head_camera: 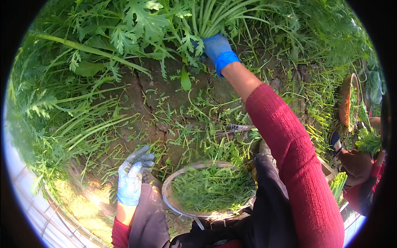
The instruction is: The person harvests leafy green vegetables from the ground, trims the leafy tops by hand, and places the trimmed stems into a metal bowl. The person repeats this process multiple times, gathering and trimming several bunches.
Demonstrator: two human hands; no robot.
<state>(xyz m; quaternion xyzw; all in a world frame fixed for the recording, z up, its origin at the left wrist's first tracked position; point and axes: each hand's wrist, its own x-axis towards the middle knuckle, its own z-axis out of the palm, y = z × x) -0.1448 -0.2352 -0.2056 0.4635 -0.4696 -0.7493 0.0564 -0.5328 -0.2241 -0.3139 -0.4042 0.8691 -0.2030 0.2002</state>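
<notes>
My right hand [217, 51], in a blue glove, reaches to the top of the view. It grips a bunch of pale green stems [211, 21] of leafy greens with deeply lobed leaves, probably garland chrysanthemum; leaves partly cover the fingers. My left hand [133, 176], in a soil-stained blue glove, is raised over my left knee with its fingers apart and nothing in it. Between my legs stands a round basin [166, 192] filled with cut leaves and sprigs [211, 186]. Cut stems [99, 130] lie on the ground beyond my left hand.
A small hand rake [238, 128] lies among loose trimmings on cracked soil [161, 105]. Dense greens [71, 71] grow along the left and top. At the right, another person's hand [355, 161] is near an orange-brown basin [345, 102] and a bundle of greens [369, 141].
</notes>
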